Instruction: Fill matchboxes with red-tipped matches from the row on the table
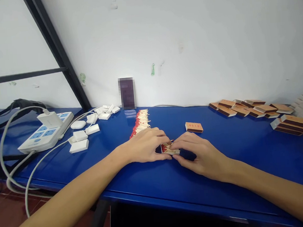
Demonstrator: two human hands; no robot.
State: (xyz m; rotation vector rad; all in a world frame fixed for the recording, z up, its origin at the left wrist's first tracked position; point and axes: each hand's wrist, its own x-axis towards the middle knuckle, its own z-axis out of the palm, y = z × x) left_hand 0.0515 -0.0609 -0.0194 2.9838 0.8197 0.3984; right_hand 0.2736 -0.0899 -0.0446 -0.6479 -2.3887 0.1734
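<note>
My left hand point(146, 145) and my right hand point(196, 155) meet at the middle of the blue table point(146, 184). Between their fingers sits a small open matchbox tray point(169, 148) with red-tipped matches in it, resting on the table. Both hands are closed around it, fingers pinching its ends. A long heap of loose red-tipped matches point(141, 122) lies just behind my left hand. One closed orange-brown matchbox point(194, 127) lies a little behind my right hand.
Several closed matchboxes point(245, 108) are spread at the back right, with more stacked at the right edge point(296, 122). White inner trays point(81, 140) lie at the left beside a power strip point(46, 132) with grey cables. A dark blurred object point(127, 93) leans on the wall.
</note>
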